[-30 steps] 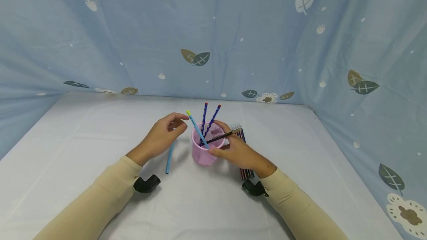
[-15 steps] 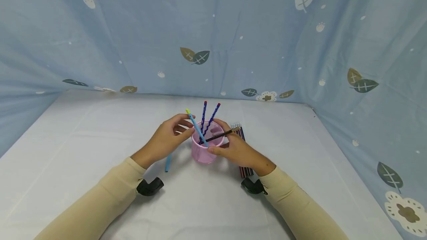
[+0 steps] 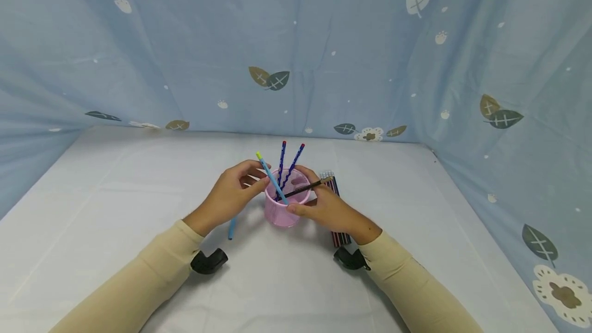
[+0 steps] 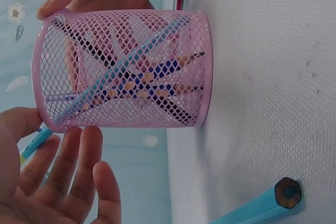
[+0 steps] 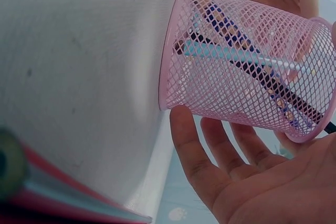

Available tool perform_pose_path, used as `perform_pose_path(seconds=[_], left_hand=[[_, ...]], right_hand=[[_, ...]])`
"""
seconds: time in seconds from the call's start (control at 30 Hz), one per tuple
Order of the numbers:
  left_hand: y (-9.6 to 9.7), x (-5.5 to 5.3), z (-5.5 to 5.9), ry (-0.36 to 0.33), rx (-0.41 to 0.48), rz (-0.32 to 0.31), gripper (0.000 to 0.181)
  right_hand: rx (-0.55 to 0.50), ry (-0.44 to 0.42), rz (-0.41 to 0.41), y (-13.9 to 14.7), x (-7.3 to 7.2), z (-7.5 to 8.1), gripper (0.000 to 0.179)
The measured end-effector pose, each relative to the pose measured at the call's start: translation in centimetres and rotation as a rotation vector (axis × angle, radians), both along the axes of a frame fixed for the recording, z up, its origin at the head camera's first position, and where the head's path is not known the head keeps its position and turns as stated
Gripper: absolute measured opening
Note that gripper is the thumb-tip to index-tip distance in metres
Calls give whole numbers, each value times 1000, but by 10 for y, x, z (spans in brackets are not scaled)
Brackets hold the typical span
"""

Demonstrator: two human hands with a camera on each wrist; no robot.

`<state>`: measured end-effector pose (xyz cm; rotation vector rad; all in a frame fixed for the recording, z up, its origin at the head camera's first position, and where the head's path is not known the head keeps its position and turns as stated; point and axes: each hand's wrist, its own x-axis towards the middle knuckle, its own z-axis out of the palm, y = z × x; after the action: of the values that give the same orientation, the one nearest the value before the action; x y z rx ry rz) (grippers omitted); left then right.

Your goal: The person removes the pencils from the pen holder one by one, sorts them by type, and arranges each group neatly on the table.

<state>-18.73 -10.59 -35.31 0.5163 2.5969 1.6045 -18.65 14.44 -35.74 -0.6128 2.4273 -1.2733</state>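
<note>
A pink mesh pencil cup (image 3: 279,216) stands upright on the table between both hands. My right hand (image 3: 330,210) grips its right side, thumb at the near rim and fingers round the far side. From the left, my left hand (image 3: 233,192) holds the cup with curved fingers, its thumb (image 4: 21,121) at the rim. Inside lean a light blue pencil (image 3: 272,174) with a yellow end, two dark blue pencils (image 3: 282,157) with red ends and a black pencil (image 3: 305,188). The light blue one crosses in front of the left fingertips in the head view.
Another light blue pencil (image 3: 232,228) lies on the white table (image 3: 277,292), partly hidden under the left hand. Several dark striped pencils (image 3: 341,239) lie side by side beneath the right wrist. A blue leaf-patterned curtain (image 3: 296,40) hangs behind the table.
My left hand has moved right to the cup's rim, now covering more of the loose light blue pencil. The right hand keeps its hold on the cup.
</note>
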Motion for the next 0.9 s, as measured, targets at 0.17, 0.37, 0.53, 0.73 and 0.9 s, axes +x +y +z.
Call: perform_pose_path(seconds=[0.17, 0.37, 0.53, 0.73, 0.9], left_hand=[[0, 2, 1, 8, 1, 20, 30], [0, 3, 3, -8, 17, 17, 18], [0, 2, 4, -14, 26, 11, 16], [-1, 2, 2, -16, 19, 9, 15], [-1, 2, 2, -14, 23, 4, 15]], right_hand=[[-2, -6, 2, 0, -1, -1, 87], [-25, -1, 15, 1, -1, -1, 87], [-37, 23, 26, 2, -1, -1, 88], [-40, 13, 26, 2, -1, -2, 88], [-43, 13, 29, 1, -1, -2, 88]])
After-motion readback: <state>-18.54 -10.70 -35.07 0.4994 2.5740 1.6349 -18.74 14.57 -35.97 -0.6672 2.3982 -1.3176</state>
